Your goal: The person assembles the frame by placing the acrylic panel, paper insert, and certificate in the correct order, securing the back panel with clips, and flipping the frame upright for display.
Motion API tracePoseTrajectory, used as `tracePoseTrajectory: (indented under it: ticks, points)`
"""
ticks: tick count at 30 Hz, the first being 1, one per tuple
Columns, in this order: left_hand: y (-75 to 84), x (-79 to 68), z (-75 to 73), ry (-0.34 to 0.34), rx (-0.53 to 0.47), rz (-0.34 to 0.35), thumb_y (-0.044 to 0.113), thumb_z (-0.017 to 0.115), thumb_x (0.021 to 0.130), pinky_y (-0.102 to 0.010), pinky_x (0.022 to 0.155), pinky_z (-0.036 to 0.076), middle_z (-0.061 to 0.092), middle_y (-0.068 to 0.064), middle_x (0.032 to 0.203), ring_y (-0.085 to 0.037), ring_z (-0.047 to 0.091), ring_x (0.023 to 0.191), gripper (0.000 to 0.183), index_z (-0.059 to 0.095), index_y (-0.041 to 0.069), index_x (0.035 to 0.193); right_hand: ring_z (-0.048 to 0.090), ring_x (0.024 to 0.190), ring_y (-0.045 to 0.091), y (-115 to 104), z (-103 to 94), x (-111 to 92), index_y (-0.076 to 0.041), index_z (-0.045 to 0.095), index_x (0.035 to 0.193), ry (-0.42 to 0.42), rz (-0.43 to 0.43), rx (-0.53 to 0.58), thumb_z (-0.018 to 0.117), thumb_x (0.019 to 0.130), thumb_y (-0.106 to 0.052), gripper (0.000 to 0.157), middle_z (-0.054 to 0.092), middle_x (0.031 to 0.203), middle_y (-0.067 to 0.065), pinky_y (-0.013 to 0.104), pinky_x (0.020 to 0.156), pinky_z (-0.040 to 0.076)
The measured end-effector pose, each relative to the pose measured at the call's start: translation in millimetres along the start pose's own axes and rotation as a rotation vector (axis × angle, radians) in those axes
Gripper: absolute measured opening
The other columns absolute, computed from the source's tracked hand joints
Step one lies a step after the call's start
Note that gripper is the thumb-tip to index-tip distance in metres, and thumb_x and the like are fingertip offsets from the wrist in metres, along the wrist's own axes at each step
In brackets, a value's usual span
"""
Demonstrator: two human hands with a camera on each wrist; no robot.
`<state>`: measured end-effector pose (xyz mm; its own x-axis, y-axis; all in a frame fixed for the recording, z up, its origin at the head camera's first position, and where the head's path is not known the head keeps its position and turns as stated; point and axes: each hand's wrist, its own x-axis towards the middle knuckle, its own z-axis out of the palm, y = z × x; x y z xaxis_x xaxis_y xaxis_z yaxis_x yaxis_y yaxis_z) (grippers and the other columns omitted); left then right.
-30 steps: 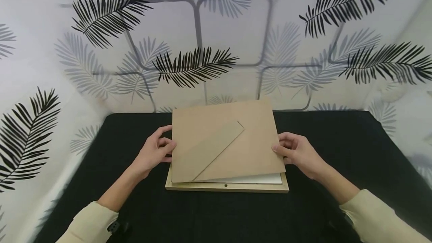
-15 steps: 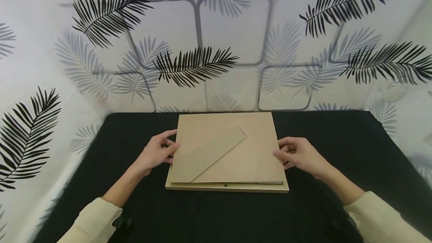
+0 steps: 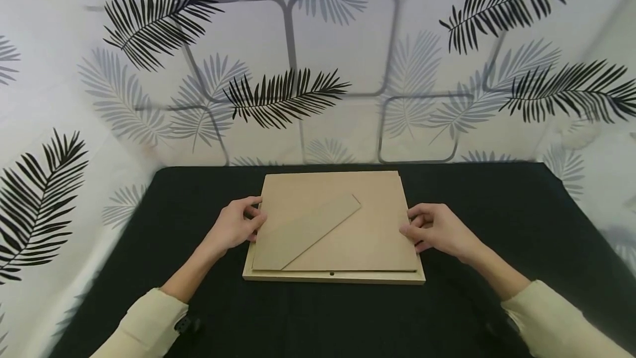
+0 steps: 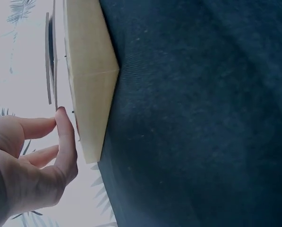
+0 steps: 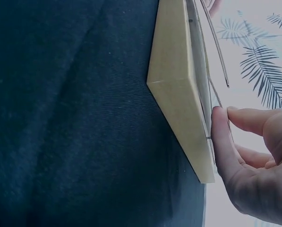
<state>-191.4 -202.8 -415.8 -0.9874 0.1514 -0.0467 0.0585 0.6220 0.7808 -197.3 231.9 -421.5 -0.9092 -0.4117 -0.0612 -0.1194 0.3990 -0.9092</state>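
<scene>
A brown backing board [image 3: 372, 236] with a slanting easel leg [image 3: 310, 233] lies over a light wooden picture frame [image 3: 293, 276]. My left hand [image 3: 236, 228] pinches the board's left edge between thumb and fingers. At the opposite edge, my right hand [image 3: 439, 231] holds the board the same way. The left wrist view shows the board's edge between thumb and fingertip, a little above the frame's wooden side [image 4: 91, 94]. From the right wrist, the frame's corner [image 5: 176, 90] shows below the pinched board, and fingertips sit right at the frame's rim.
Black cloth [image 3: 318, 319] covers the table on all sides of the frame. Behind the table's far edge hangs a pale curtain [image 3: 343, 43] printed with black and grey leaves.
Both hands have lowered the backing board from a tilted, raised position until it sits nearly level within the frame's outline. The white sheet seen along the front earlier is now covered.
</scene>
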Motion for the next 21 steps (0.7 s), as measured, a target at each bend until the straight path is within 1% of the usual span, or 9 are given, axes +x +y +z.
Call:
tracePoseTrajectory:
  ticks: [5,9,14,17,21]
  points:
    - [-1.9,2.5,3.4,0.016,-0.003,0.015,0.005,0.063,0.100,-0.034,0.059,0.058,0.067,-0.019,0.106,-0.019,0.066,0.059,0.051,0.046,-0.008,0.146,0.070,0.077,0.029,2.2,1.7,1.1,0.015,0.056,0.124,0.018,-0.006,-0.014,0.073,0.095,-0.006,0.040,0.067,0.088,0.014,0.038,0.062,0.060]
    - [-0.4,5.6,5.0,0.022,0.024,0.004,0.004,0.063,0.100,-0.032,0.057,0.057,0.066,-0.020,0.107,-0.017,0.066,0.059,0.051,0.047,-0.007,0.146,0.070,0.077,0.028,2.7,1.6,1.3,0.014,0.057,0.123,0.021,-0.012,-0.029,0.073,0.095,-0.006,0.039,0.067,0.088,0.013,0.037,0.062,0.060]
    - [2.4,6.8,5.5,-0.009,0.068,-0.006,0.003,0.063,0.099,-0.031,0.055,0.055,0.065,-0.018,0.105,-0.016,0.065,0.059,0.052,0.045,-0.008,0.147,0.070,0.076,0.026,1.9,1.3,0.4,0.013,0.058,0.121,0.007,-0.004,-0.075,0.074,0.094,-0.008,0.038,0.065,0.088,0.012,0.036,0.061,0.060]
    - [4.6,6.4,5.1,-0.034,0.078,0.000,0.002,0.063,0.098,-0.030,0.056,0.055,0.063,-0.016,0.104,-0.016,0.065,0.062,0.053,0.043,-0.011,0.147,0.070,0.075,0.024,0.8,1.5,0.6,0.013,0.059,0.119,-0.004,-0.004,-0.112,0.075,0.093,-0.009,0.037,0.065,0.087,0.011,0.035,0.061,0.060]
    - [6.7,4.7,3.7,-0.046,0.089,-0.002,0.000,0.064,0.097,-0.032,0.060,0.058,0.063,-0.017,0.106,-0.019,0.069,0.074,0.053,0.045,-0.012,0.144,0.069,0.074,0.022,-1.0,1.2,1.2,0.011,0.061,0.115,-0.010,-0.008,-0.180,0.077,0.092,-0.009,0.034,0.064,0.085,0.009,0.033,0.060,0.060]
